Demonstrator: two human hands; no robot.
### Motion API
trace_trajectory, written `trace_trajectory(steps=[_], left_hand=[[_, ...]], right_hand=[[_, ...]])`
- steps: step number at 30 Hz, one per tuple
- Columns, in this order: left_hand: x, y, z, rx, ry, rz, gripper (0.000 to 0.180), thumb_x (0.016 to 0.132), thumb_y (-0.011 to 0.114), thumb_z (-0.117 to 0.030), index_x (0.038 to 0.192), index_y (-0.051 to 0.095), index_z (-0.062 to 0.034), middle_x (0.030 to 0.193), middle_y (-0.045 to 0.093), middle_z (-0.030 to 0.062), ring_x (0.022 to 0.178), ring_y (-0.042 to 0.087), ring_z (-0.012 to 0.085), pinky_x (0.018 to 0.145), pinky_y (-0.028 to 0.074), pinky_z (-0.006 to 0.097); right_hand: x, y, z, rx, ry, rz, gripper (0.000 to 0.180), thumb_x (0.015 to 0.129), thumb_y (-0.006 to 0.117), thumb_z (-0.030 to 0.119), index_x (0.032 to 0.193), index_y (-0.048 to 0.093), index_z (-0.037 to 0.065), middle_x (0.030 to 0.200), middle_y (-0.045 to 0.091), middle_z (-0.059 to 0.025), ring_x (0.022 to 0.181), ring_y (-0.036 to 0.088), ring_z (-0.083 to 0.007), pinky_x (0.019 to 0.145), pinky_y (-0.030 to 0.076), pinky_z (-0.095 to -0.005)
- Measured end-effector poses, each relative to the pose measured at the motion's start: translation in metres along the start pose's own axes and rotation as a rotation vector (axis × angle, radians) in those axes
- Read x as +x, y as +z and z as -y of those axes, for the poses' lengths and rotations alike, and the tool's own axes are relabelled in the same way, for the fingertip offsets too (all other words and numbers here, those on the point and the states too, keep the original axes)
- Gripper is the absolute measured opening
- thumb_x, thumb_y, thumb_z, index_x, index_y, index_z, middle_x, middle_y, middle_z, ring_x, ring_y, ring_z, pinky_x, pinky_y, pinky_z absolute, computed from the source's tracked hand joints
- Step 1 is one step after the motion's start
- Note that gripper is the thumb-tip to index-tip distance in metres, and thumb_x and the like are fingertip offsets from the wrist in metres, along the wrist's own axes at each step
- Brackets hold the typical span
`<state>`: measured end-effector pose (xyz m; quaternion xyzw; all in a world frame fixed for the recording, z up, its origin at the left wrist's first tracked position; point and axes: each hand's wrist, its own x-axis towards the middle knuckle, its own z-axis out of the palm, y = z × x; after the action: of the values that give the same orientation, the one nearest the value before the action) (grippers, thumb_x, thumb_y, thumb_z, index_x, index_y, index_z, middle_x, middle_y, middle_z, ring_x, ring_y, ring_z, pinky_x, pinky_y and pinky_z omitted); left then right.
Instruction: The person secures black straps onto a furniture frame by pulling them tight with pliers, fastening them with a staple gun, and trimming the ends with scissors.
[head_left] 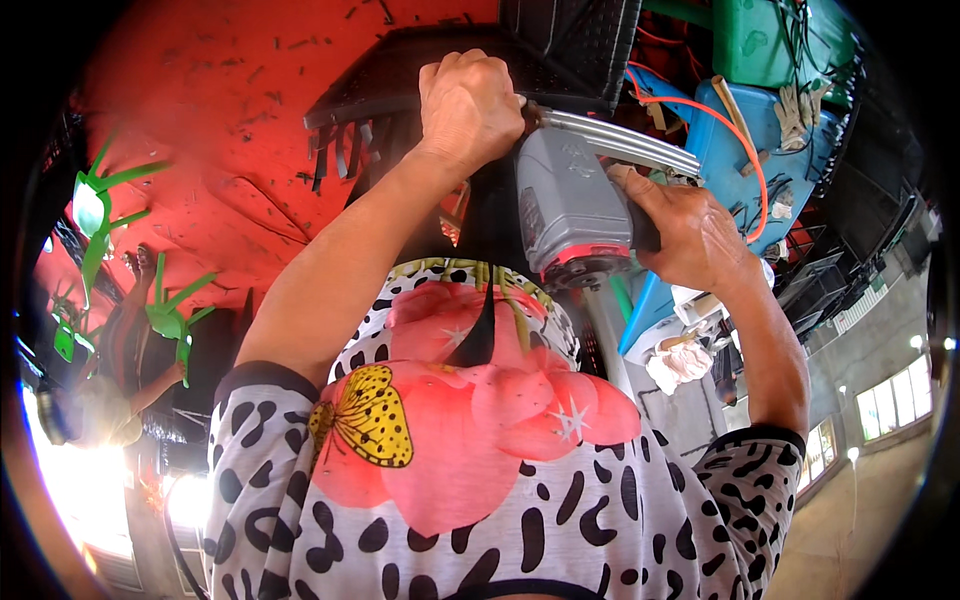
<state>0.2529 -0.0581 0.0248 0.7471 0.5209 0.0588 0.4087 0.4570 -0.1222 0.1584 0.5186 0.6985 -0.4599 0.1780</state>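
In my right hand (700,230) is a grey staple gun (572,195) with a long silver magazine and a red band at its lower end. My fingers wrap its handle, and the nose points left, close beside my left hand. My left hand (468,108) is closed in a fist at the near edge of a black woven furniture piece (390,75). What its fingers hold is hidden from this side. Loose black strips (342,155) hang from that edge, left of my wrist.
Black offcuts litter the red floor covering (210,110). Bright green frames (170,315) and another person (110,400) are at the left. To the right, an orange hose (745,135) curves over a blue surface (725,160) with gloves (792,120), below a green container (755,45).
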Motion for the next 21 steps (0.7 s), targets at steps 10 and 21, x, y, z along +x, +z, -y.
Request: trace_trajectory(steps=[10, 21], left_hand=[[0.000, 0.007, -0.003, -0.022, 0.059, -0.072, 0.012, 0.066, 0.061, -0.015, 0.062, 0.055, -0.0061, 0.076, 0.057, 0.0090, 0.081, 0.052, 0.0291, 0.073, 0.037, 0.040], [-0.005, 0.013, -0.010, 0.004, 0.035, -0.045, 0.011, 0.068, 0.058, -0.014, 0.062, 0.055, -0.0052, 0.077, 0.056, 0.0093, 0.082, 0.052, 0.0291, 0.074, 0.037, 0.039]], right_hand=[[-0.003, -0.007, -0.003, -0.026, 0.019, 0.040, 0.077, 0.059, 0.072, 0.016, 0.127, 0.039, 0.007, 0.098, 0.060, -0.0155, 0.086, 0.058, -0.0340, 0.073, 0.047, -0.0406], [-0.008, -0.007, -0.004, -0.068, 0.002, 0.028, 0.076, 0.059, 0.073, 0.016, 0.127, 0.039, 0.008, 0.097, 0.060, -0.0147, 0.085, 0.059, -0.0331, 0.074, 0.048, -0.0394]])
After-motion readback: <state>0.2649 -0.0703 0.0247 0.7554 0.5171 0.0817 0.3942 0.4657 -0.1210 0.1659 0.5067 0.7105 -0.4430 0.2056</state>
